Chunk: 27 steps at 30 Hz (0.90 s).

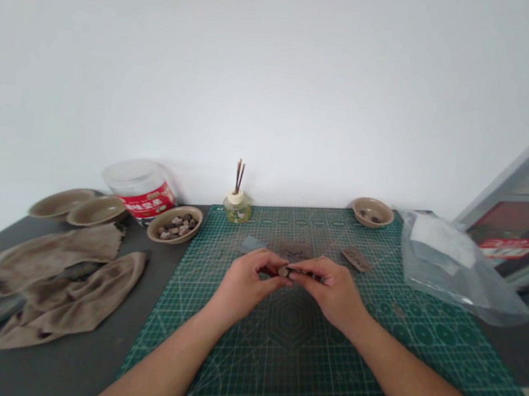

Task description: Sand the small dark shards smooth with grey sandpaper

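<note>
My left hand (247, 286) and my right hand (329, 293) meet above a green cutting mat (286, 371). Their fingertips pinch a small pale stone (284, 271) and a thin dark object (306, 275). The stone sits at the left hand's fingertips, and the dark piece runs into the right hand's fingers. The fingers partly hide both, so I cannot tell exactly what the dark piece is. Just beyond the hands, a brown tag-like piece (296, 251) lies on the mat.
A second brown piece (356, 259) and a grey-blue scrap (250, 244) lie on the mat. A bowl of stones (175, 223) stands left of it, with another bowl (372, 213) behind. Further left are two shallow dishes (96, 210), crumpled cloths (47, 283), a red-labelled jar (141, 189); right, a plastic bag (459, 274).
</note>
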Available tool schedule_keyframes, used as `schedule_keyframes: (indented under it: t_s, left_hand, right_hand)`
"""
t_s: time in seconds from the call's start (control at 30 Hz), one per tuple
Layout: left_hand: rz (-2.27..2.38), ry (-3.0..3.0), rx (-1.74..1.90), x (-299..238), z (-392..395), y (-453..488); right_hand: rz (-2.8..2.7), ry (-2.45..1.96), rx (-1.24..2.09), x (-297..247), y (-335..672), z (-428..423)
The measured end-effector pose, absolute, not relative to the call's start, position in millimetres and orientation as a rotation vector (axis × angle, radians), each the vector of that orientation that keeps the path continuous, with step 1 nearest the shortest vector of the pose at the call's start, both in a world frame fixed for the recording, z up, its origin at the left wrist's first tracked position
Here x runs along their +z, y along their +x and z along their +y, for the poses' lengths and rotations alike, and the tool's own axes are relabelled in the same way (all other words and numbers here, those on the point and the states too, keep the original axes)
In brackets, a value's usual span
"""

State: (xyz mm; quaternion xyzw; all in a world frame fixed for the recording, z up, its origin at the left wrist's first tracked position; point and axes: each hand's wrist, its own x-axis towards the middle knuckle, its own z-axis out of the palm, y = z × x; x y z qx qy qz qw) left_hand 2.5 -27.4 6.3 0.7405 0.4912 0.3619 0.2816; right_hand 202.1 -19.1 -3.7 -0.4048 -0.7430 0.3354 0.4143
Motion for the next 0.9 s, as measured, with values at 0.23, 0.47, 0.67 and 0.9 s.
schedule_keyframes:
  t_s: [0.23,0.47,0.67,0.9]
  left_hand:
    - [1.392,2.070,0.831,-0.9,-31.6,5.1]
    - [1.388,2.095,0.904,0.6,-32.8,5.4]
    - [1.371,2.080,0.918,2.0,-33.3,5.2]
    - [1.366,2.076,0.931,2.6,-33.2,4.6]
  right_hand:
    - [-1.964,-1.034,0.626,-4.0,202.1,-24.4]
    - [-1.931,-0.953,0.603,-8.3,204.1,-25.1]
    - [-1.937,-0.921,0.608,-7.0,204.5,-24.8]
    - [-1.956,-0.912,0.556,-8.0,204.9,-22.8]
